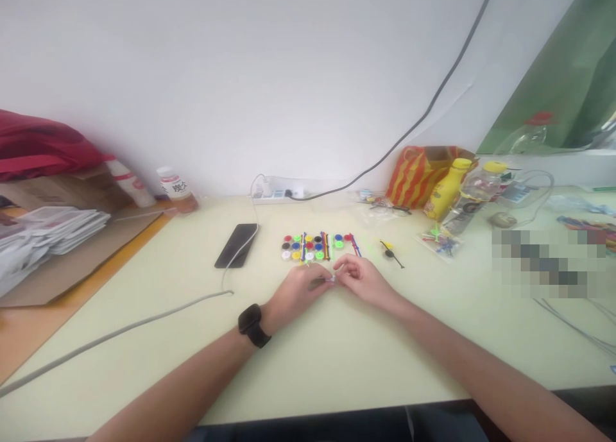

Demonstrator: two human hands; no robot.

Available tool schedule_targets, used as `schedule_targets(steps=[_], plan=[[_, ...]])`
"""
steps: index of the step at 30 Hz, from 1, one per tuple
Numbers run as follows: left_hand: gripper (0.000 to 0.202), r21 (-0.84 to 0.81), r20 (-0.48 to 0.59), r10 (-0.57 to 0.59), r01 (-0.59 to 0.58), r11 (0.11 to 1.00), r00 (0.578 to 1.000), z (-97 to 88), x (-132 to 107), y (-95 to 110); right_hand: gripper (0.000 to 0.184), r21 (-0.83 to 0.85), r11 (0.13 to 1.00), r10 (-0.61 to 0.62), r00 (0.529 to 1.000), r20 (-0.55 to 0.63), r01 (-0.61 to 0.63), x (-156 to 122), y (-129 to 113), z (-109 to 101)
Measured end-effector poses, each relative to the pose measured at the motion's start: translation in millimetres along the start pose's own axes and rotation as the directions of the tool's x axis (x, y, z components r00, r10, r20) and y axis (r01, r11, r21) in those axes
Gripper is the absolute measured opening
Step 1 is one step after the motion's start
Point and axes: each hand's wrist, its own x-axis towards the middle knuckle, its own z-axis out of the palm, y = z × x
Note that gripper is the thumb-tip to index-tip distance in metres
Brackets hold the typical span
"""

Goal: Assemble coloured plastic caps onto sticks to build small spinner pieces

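Note:
My left hand (297,292), with a black watch on the wrist, and my right hand (362,277) meet in the middle of the pale yellow table (337,358). Their fingertips are pinched together on a tiny pale piece (332,278) that I cannot make out. Just beyond the hands lie several small coloured round pieces (310,246) set in rows, with thin coloured sticks (326,245) among them. To the right of these lies a small black piece with a stem (391,254).
A black phone (236,244) lies left of the pieces, its grey cable (120,330) trailing toward the left front edge. A power strip (279,192) sits by the wall. Bottles, a striped bag (418,172) and a packet of parts (440,242) crowd the right; papers and boxes (48,237) the left.

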Motion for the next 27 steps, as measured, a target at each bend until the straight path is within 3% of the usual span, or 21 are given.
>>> schedule_targets(steps=[3,8,14,17,21,23,25,27], plan=[[0.01,0.055,-0.01,0.05,-0.05,0.997,0.999,-0.2,0,1,0.014,-0.104,0.991,-0.092,0.995,-0.041,0.087,0,3,1],[0.004,0.148,-0.002,0.07,-0.069,0.987,0.998,-1.0,-2,5,0.012,-0.152,0.982,-0.115,0.993,-0.029,0.109,-1,5,3],[0.009,0.112,0.019,0.093,-0.095,0.989,0.995,-5.6,-6,12,0.014,-0.27,0.953,-0.158,0.986,-0.046,0.14,-6,3,3],[0.018,0.072,-0.052,0.067,-0.063,0.995,0.996,-9.3,-7,13,0.021,-0.282,0.951,-0.161,0.983,-0.09,0.13,-9,2,2],[0.019,0.06,-0.206,0.013,-0.001,0.998,0.979,-12.6,-7,12,0.047,-0.271,0.962,-0.093,0.976,-0.196,0.037,-15,-1,0],[0.015,0.06,-0.246,-0.012,0.027,0.998,0.969,-13.0,-6,12,0.046,-0.277,0.961,-0.054,0.968,-0.244,-0.017,-18,-8,-3],[0.014,0.061,-0.259,-0.031,0.049,0.997,0.965,-13.0,-5,11,0.044,-0.227,0.972,0.019,0.986,-0.167,-0.057,-22,-17,-6],[0.014,0.064,-0.266,-0.038,0.058,0.996,0.963,-13.0,-5,11,0.065,-0.109,0.99,0.083,0.996,-0.024,-0.085,-25,-26,-10]])
